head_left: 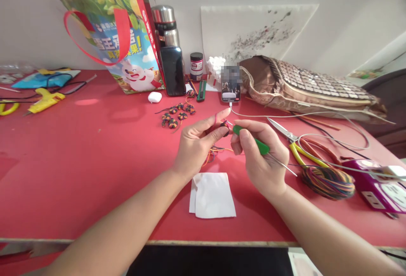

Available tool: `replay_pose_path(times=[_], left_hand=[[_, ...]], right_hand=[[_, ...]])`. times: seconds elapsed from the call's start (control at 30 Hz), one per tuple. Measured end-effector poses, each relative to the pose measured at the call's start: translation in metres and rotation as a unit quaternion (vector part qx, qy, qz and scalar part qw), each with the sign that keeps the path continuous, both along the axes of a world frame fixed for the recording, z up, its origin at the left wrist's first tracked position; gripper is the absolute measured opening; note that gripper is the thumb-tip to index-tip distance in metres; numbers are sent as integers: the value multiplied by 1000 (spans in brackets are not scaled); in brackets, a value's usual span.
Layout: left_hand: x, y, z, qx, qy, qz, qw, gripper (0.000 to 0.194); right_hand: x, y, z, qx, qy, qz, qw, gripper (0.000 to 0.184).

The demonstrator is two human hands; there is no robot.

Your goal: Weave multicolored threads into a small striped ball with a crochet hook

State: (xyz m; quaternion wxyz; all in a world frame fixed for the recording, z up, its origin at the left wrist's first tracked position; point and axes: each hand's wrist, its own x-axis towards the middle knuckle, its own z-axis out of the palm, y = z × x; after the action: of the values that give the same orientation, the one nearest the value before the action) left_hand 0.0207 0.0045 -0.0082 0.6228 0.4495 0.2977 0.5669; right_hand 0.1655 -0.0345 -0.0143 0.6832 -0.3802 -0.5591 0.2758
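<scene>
Between the thumb and fingers of my left hand (200,140) is a small dark crochet piece (224,129), with a pink-red strand of yarn looped over the raised index finger. My right hand (261,153) grips a crochet hook by its green handle (260,146); its metal tip points left, close to the crochet piece. Whether the tip sits inside a stitch I cannot tell. Loose multicoloured yarn (213,156) trails on the red table beneath the hands. Several small crocheted pieces (173,123) in orange and black lie beyond my left hand.
White paper sheets (215,195) lie in front. On the right are scissors (293,137), a yarn skein (328,182) and a purple power strip (374,187). Behind stand a propped phone (231,92) with its cable, a dark phone (173,73) and a shopping bag (114,35). A yellow glue gun (46,99) lies left.
</scene>
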Motion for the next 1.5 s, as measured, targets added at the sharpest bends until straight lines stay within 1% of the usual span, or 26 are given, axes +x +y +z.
replay_pose_path(times=[0.13,0.3,0.47,0.63,0.77,0.87,1.0,1.13,1.3,1.5], left_hand=[[2,-2,0,4,-2,24,1000,30],[2,0,-1,-21,-17,18,999,27],[2,0,4,-43,-38,16,998,31],[5,-6,6,-83,-67,24,994,36],[10,-11,5,-82,-45,44,995,40],[12,-13,6,-82,-52,47,994,45],[11,-12,11,-116,-79,24,990,47],[5,-7,14,-133,-101,-6,986,39],[-5,0,14,-130,-85,-17,988,33],[-12,3,19,-159,-92,-46,982,34]], right_hand=[[0,-1,-1,-4,-11,1,1000,12],[-1,-1,-1,-11,-20,-6,1000,12],[-1,-2,-2,-13,-33,-13,999,14],[-1,-2,-5,-25,-57,-39,997,16],[-2,-1,-7,-24,-60,-46,997,15],[-5,-1,-9,-16,-66,-54,996,16],[-6,-4,-11,-2,-70,-59,996,15],[-2,-4,-11,20,-88,-36,995,17],[2,-4,-7,22,-100,-22,994,18],[3,-5,-4,24,-95,-2,995,16]])
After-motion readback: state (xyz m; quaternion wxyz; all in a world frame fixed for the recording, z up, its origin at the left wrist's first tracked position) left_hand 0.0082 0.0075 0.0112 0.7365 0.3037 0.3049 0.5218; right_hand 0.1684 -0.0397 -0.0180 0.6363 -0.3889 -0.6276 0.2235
